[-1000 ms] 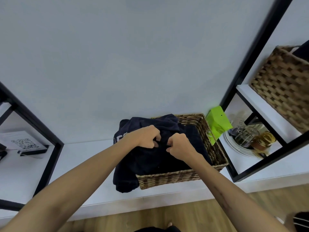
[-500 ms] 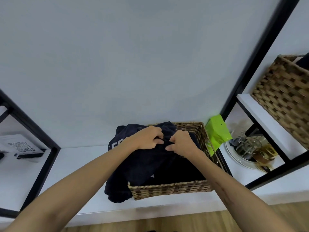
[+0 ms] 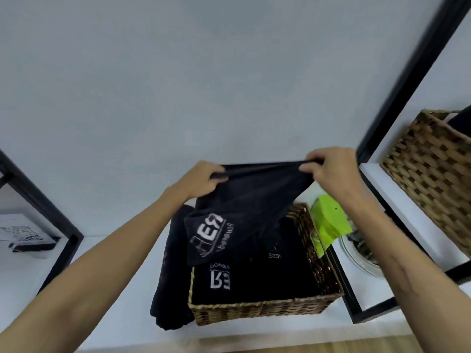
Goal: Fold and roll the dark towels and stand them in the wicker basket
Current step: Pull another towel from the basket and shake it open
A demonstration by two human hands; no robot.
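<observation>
Gripping one dark towel (image 3: 244, 200) by its top edge, the left hand (image 3: 201, 178) and the right hand (image 3: 328, 166) hold it up above the wicker basket (image 3: 265, 308). Each hand has its fingers curled round the hem, the left at one end and the right at the other, so that the held edge runs taut from left to right, rising slightly toward the right hand. The cloth hangs from that edge and narrows downward to the lower left, where a corner with white lettering, seen reversed, dangles over the basket's left side.

The basket stands on the white counter (image 3: 114, 309), its long axis running left to right. Inside it lie more dark towels (image 3: 254, 278), flat and not rolled, with white lettering showing on the top one. Another dark towel (image 3: 169, 289) drapes over the basket's left wall and hangs down onto the counter beside it.

Just to the right of the basket is a bright green packet (image 3: 330, 220), and past it a glass dish (image 3: 356, 253) sits inside the black shelf frame (image 3: 405, 80). A second wicker basket (image 3: 433, 174) stands on the shelf at upper right. At far left a card with a QR code (image 3: 24, 234) rests on the counter.
</observation>
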